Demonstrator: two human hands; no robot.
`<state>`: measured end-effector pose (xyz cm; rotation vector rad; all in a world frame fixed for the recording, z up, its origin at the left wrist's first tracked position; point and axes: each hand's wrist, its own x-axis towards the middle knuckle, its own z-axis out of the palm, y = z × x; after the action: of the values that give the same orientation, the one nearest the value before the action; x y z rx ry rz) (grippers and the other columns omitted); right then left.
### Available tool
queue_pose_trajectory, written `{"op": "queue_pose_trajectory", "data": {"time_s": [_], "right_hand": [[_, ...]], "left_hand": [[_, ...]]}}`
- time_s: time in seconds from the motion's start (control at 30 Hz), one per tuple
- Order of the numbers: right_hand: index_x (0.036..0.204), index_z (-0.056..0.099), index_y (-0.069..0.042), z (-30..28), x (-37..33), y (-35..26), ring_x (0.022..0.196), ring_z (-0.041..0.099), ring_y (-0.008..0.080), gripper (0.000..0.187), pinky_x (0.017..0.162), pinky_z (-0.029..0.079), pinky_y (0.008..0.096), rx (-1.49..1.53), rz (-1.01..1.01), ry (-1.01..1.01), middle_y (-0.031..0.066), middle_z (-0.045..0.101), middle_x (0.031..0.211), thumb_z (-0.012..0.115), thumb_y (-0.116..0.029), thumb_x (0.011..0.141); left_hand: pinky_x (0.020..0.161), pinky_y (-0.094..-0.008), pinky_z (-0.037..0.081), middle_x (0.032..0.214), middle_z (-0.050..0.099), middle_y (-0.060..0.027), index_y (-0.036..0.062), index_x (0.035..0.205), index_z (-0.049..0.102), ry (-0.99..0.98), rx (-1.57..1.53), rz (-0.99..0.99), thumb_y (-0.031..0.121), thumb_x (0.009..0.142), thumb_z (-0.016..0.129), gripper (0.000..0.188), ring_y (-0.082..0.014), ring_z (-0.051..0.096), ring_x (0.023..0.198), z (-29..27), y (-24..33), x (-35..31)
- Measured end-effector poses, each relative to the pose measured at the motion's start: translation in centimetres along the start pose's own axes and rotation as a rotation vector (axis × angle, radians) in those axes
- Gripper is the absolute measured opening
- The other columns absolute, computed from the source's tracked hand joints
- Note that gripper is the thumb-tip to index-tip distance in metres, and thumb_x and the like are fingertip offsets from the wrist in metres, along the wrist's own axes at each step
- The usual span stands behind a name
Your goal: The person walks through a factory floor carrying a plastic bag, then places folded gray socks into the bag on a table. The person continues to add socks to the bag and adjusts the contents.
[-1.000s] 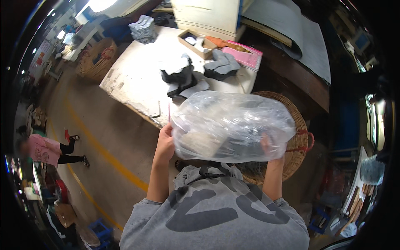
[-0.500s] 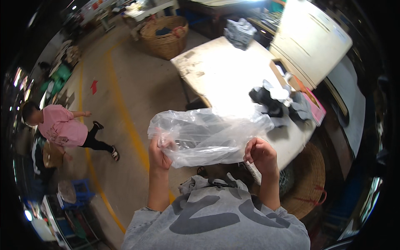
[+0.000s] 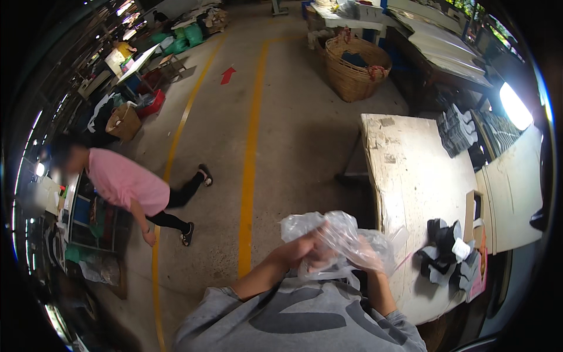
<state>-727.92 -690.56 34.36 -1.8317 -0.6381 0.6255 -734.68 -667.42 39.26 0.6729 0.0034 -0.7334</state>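
A crumpled clear plastic bag [image 3: 337, 229] is bunched up in front of my chest, near the table's left edge. My left hand [image 3: 309, 247] is closed on its left part, with film lying over the fingers. On the other side my right hand [image 3: 365, 258] is closed in the bunched film, its fingers seen blurred through the plastic. Nothing can be made out inside the bag.
To my right stands a white-topped table [image 3: 404, 176] bearing black and grey fabric pieces [image 3: 448, 252], a cardboard box [image 3: 474, 214] and a grey stack [image 3: 457, 132]. A wicker basket [image 3: 356, 67] sits beyond. Left, a person in a pink shirt [image 3: 126, 179] walks by the yellow floor line [image 3: 249, 170].
The bag was spread wide between my hands and is now gathered into a smaller bunch. Both hands have come closer together. My view has turned left, and the person in pink has moved.
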Motion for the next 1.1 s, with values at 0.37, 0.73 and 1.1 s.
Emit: {"op": "queue_pose_trajectory", "data": {"time_s": [0.37, 0.73, 1.1], "right_hand": [[0.163, 0.024, -0.016, -21.3, 1.0, 7.3, 0.152, 0.019, 0.0488, 0.094, 0.117, 0.016, 0.0722, -1.021, 0.71, 0.486, 0.03, 0.023, 0.163, 0.072, -0.042, 0.086], [0.11, 0.073, -0.006, -22.7, -4.2, 15.3, 0.105, 0.068, 0.034, 0.032, 0.09, 0.055, 0.0442, -0.824, 0.21, 0.454, 0.0169, 0.072, 0.111, 0.064, -0.03, 0.091], [0.123, 0.071, -0.009, -18.3, 5.9, 14.7, 0.113, 0.066, 0.0393, 0.046, 0.098, 0.05, 0.0456, 0.052, 0.813, 0.266, 0.0202, 0.071, 0.121, 0.05, -0.042, 0.1]], "left_hand": [[0.056, -0.022, 0.039, 0.083, 0.05, 0.0012, 0.0115, 0.141, 0.041, -0.019, 0.384, 0.298, 0.012, 0.101, 0.06, 0.044, -0.0061, 0.044, 0.062, 1.9, 8.4, 13.0], [0.095, -0.0416, 0.05, 0.127, 0.053, -0.0264, 0.0026, 0.115, 0.073, 0.382, 1.681, 0.433, 0.004, 0.09, 0.061, 0.027, -0.0398, 0.059, 0.104, 1.4, 13.6, 33.1], [0.106, -0.0481, 0.041, 0.127, 0.061, -0.0181, 0.0083, 0.126, 0.071, -0.71, 1.869, 0.132, 0.008, 0.082, 0.066, 0.044, -0.0377, 0.053, 0.122, -3.1, 8.1, 44.6]]}}
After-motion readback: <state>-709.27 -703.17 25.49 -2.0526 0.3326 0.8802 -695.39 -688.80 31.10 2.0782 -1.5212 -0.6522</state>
